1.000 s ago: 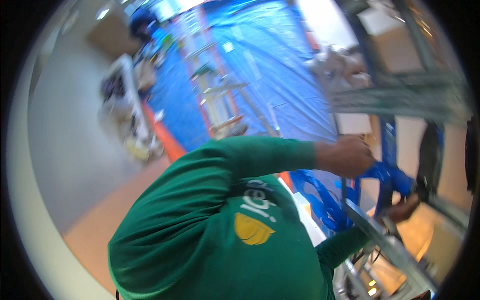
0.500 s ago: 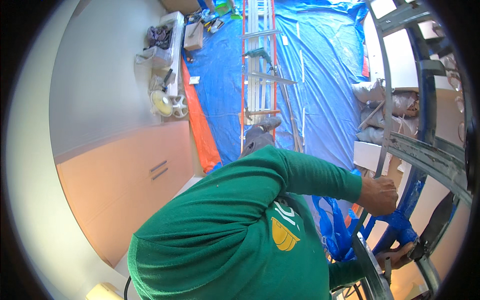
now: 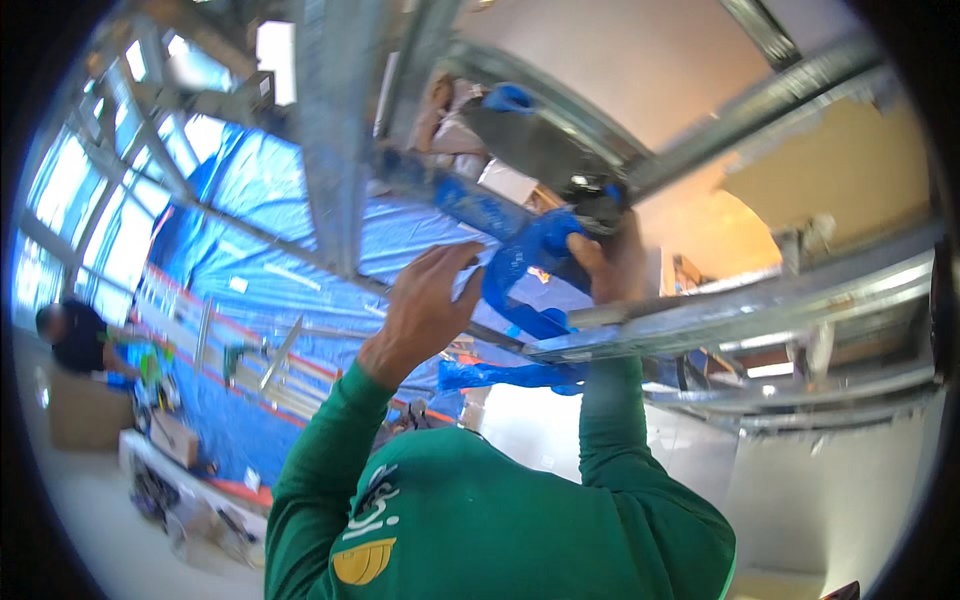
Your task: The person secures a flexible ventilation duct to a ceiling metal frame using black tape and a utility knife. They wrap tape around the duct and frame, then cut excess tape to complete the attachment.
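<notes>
My left hand (image 3: 425,305) is raised with its fingers apart and holds nothing. Just to its right, blue plastic wrapping (image 3: 522,265) loops around a blue-smeared pipe (image 3: 480,207) that slants through the metal framing. My right hand (image 3: 605,262) reaches up behind a metal stud (image 3: 740,315) and grips the wrapped pipe end, its thumb against the blue plastic. Its other fingers are blurred and partly hidden. A shiny black fitting (image 3: 597,205) sits above this hand, joined to a dark, tapering sleeve-like piece (image 3: 520,140).
Metal studs (image 3: 335,130) and rails surround my arms. Below, blue sheeting (image 3: 250,190) covers the floor, with a ladder (image 3: 185,315) bearing a green drill (image 3: 235,362). Another person (image 3: 80,338) is at the far left. A torn-edged board (image 3: 850,180) is at the right.
My view has swung toward the right-hand framing. My left hand has let go of the metal frame and opened near the blue plastic. My right hand stays at the wrapped pipe end.
</notes>
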`<state>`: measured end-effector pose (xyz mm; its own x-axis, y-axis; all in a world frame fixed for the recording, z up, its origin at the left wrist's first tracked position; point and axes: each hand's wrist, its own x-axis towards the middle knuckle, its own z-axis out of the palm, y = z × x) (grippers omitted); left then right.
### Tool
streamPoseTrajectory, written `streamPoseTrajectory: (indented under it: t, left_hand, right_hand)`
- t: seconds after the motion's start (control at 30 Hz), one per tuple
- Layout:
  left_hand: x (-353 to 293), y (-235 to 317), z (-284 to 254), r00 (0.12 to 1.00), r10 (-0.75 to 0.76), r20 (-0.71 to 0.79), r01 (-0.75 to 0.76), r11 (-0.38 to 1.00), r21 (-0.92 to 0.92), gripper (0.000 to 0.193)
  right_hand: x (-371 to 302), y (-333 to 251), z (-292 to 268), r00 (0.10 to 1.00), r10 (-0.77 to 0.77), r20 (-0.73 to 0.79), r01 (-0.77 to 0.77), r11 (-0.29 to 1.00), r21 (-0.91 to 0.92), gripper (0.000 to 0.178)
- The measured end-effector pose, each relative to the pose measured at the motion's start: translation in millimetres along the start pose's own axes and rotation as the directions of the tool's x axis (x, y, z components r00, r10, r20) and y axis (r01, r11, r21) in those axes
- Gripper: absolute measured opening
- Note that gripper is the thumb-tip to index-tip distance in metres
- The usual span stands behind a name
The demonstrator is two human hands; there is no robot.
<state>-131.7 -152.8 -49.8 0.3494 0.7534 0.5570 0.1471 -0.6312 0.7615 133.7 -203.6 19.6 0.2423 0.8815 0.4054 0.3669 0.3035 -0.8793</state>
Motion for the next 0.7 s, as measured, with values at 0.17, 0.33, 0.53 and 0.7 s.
streamPoseTrajectory:
  t: [0.17, 0.33, 0.53, 0.7]
  left_hand:
    - [25, 36, -3, 1.0, 0.031, 0.001, -0.031, 0.996, -0.089, 0.052]
    - [65, 70, 28, 0.995, -0.003, -0.096, -0.035, 0.919, -0.393, 0.065]
    - [93, 84, 63, 0.93, -0.361, -0.072, 0.257, 0.778, -0.574, 0.052]
    - [96, 90, 55, 0.855, -0.5, 0.141, 0.479, 0.656, -0.583, 0.043]
  right_hand:
    - [-3, -2, -11, 0.997, 0.076, -0.028, -0.063, 0.944, 0.323, 0.063]
    - [23, 35, -45, 0.926, -0.373, 0.061, 0.306, 0.645, -0.701, 0.043]
    - [40, 46, -88, 0.998, -0.042, -0.043, 0.011, 0.832, -0.555, 0.048]
    - [61, 11, -100, 0.949, 0.229, -0.217, -0.308, 0.824, -0.476, 0.057]
